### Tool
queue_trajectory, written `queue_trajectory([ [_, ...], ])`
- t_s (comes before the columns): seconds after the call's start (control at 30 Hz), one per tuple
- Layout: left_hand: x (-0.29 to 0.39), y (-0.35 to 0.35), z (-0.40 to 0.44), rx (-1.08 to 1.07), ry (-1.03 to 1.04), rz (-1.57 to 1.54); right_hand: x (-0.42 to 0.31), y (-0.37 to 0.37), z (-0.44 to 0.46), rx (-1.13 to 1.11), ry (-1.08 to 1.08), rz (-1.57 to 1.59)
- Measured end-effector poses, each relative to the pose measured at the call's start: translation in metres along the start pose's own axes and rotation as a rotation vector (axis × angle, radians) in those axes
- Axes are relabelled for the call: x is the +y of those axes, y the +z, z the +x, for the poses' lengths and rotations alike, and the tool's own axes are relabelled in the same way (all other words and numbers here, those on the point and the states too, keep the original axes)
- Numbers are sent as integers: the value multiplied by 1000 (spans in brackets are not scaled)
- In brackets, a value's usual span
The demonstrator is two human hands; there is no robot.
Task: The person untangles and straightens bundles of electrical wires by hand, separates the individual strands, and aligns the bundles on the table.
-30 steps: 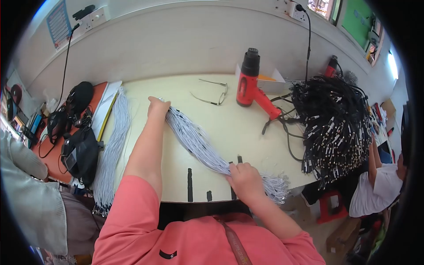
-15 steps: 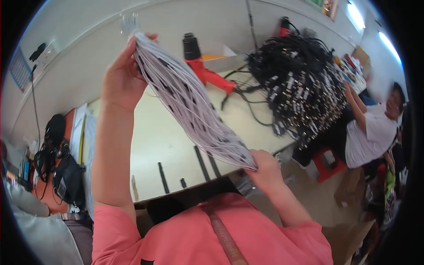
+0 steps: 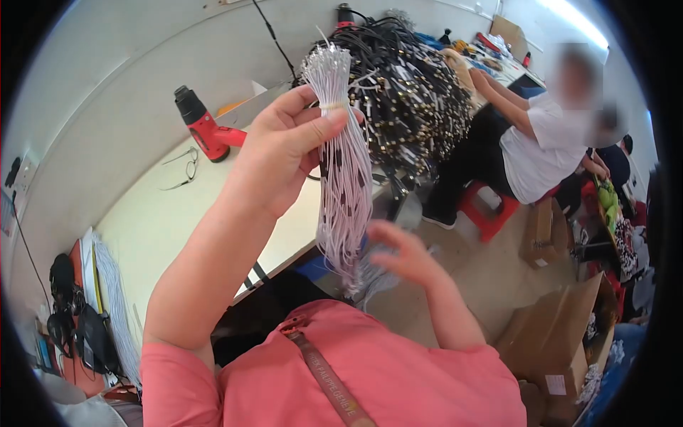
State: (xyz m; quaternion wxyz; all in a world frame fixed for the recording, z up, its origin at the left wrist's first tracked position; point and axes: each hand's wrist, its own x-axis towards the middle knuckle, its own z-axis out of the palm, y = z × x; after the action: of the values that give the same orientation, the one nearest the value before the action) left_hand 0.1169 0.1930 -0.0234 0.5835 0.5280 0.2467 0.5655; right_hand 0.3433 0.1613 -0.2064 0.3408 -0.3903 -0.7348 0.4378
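Note:
My left hand [image 3: 299,135] is closed round the upper part of a bundle of thin white wires [image 3: 343,192], just at a pale band tied about it. Clear connector-like ends stick up above my fingers, and small black pieces dot the wires lower down. The bundle hangs almost straight down past the table's front edge. Beside its lower end, my right hand [image 3: 405,255] has its fingers apart and holds nothing; it is a little blurred. More white wires [image 3: 378,274] lie lower down, behind the bundle's tip.
A red and black heat gun [image 3: 206,127] stands on the pale table [image 3: 153,213], near wire-handled scissors or pliers [image 3: 191,169]. Black cables [image 3: 409,92] are heaped at the back. A person in white [image 3: 541,142] sits at the right, above an open cardboard box [image 3: 551,341].
The bundle has swung from slanting to hanging upright. My right hand has let go of its lower end and opened. The view has turned to the right.

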Motion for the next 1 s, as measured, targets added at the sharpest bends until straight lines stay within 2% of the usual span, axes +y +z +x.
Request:
queue_trajectory([
  [0.07,-10,11,0,-37,-19,42,-32,-11,11,147,-6,504],
  [0.1,-16,14,0,-45,-15,71,-41,-11,19,188,-172,517],
  [0.2,-24,18,0,-65,12,138,-49,10,41,212,-241,400],
  [0.23,-25,18,-3,-48,25,154,-38,25,50,290,-296,411],
  [0.33,-26,8,-12,11,67,243,-33,34,55,193,-254,354],
  [0.37,-26,6,-15,46,91,310,-41,23,54,269,-379,3],
  [0.4,-25,3,-18,79,116,377,-45,10,53,368,-378,-240],
  [0.47,-26,-1,-19,125,226,430,-63,-12,50,506,-321,-110],
  [0.57,-28,-4,-17,173,335,525,-60,1,50,454,-458,-238],
  [0.6,-28,-4,-16,176,358,561,-56,9,50,331,-507,-236],
  [0.67,-26,-5,-20,186,288,536,-54,-2,44,358,-210,-129],
  [0.73,-28,-5,-22,181,262,481,-44,-19,47,500,-266,275],
  [0.77,-28,-3,-22,165,275,443,-45,-14,41,521,-275,26],
  [0.8,-28,-1,-22,146,287,409,-36,-7,40,390,-386,-125],
  [0.87,-32,-1,-23,111,262,411,-36,-5,34,270,-322,-287],
  [0.93,-33,1,-21,89,260,398,-42,-24,35,563,-111,-15],
  [0.97,-32,4,-22,81,259,385,-34,-28,38,685,-151,141],
  [1.0,-31,7,-23,76,257,368,-29,-20,38,582,-239,35],
])
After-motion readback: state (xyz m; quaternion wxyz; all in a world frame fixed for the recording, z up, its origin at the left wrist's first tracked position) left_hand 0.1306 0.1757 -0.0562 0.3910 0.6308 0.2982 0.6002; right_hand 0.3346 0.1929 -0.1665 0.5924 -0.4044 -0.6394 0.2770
